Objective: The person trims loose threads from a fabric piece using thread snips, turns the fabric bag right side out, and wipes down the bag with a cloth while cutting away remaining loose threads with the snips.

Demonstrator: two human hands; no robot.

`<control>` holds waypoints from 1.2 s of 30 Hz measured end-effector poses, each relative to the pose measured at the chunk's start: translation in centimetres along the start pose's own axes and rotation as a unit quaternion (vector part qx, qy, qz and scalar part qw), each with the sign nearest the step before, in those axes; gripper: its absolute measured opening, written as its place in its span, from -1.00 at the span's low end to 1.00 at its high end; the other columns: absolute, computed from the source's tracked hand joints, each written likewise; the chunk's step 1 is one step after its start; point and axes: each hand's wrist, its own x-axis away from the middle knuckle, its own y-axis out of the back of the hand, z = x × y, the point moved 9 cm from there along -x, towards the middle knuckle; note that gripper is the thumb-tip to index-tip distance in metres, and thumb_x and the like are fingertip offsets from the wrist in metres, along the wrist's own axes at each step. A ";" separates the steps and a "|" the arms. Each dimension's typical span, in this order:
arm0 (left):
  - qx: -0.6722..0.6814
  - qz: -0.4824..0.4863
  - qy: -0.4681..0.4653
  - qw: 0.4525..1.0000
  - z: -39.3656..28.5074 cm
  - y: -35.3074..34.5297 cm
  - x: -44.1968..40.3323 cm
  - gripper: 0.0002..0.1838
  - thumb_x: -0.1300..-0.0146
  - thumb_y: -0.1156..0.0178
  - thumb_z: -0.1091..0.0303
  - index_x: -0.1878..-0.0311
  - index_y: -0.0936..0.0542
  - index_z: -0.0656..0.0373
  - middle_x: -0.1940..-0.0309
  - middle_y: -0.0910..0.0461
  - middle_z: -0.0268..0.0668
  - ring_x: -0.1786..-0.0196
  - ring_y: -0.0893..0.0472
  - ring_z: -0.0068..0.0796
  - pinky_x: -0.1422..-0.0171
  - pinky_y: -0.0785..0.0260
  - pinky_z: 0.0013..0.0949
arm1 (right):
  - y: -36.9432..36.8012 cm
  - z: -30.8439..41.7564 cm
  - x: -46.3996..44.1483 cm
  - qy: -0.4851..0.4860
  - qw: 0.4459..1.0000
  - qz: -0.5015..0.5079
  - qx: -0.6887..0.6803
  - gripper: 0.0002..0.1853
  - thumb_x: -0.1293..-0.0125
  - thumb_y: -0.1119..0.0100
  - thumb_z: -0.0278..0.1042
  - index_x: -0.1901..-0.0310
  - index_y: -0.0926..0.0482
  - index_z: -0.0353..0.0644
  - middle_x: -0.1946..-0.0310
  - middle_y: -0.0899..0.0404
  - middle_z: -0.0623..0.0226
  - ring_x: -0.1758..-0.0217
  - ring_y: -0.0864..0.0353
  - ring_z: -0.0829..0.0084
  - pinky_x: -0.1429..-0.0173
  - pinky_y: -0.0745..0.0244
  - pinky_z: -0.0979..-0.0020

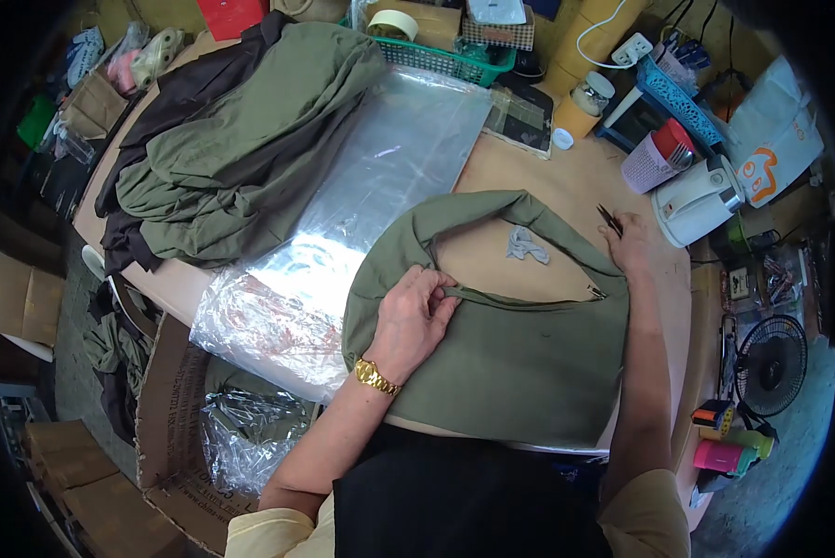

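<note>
The table [507, 169] offers bare room beyond the green garment [520, 372], which lies close to the near edge. The left hand [411, 316] pinches its opening's rim; the right hand [631, 245] clasps a dark pointed tool [609, 220].

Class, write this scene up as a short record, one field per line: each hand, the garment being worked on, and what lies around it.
Left hand: pinching the edge of the opening in the green garment
Left wrist: gold watch
Right hand: holding a small dark tool, exact type unclear
Garment position: spread on the table, its opening showing tabletop and a grey scrap
To the garment's left: plastic sheeting, pile of clothes
To its right: white kettle, black fan
</note>
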 end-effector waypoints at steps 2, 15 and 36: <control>0.039 -0.056 -0.057 0.996 -1.1 0.9 0.2 -0.74 -0.04 -0.46 0.57 0.17 -0.68 0.20 0.43 -0.55 -0.27 0.42 -0.61 -0.43 0.32 -0.50 -0.40 | -0.7 -0.2 -0.3 0.006 1.000 0.005 0.000 -0.74 -0.40 -0.20 -0.33 -0.04 -0.61 -0.26 -0.01 -0.57 0.03 -0.05 -0.57 0.06 -0.08 -0.45 0.10; 0.069 -0.083 -0.091 0.990 -2.1 2.0 0.6 -0.81 -0.05 -0.47 0.60 0.26 -0.68 0.25 0.44 -0.55 -0.25 0.44 -0.63 -0.43 0.37 -0.49 -0.43 | 10.6 24.1 11.4 0.137 0.911 0.105 -0.373 -0.74 -0.31 -0.33 -0.42 0.01 -0.54 -0.18 0.21 -0.47 0.29 0.30 -0.58 0.36 0.14 -0.53 0.30; 0.063 -0.102 -0.144 0.982 -2.4 2.0 0.8 -0.78 -0.02 -0.44 0.63 0.27 -0.63 0.20 0.46 -0.46 -0.24 0.47 -0.55 -0.31 0.42 -0.39 -0.31 | 8.9 25.7 12.0 0.085 0.920 0.126 -0.362 -0.63 -0.16 -0.49 -0.36 0.20 -0.41 -0.19 0.33 -0.49 0.25 0.31 -0.59 0.25 0.22 -0.52 0.25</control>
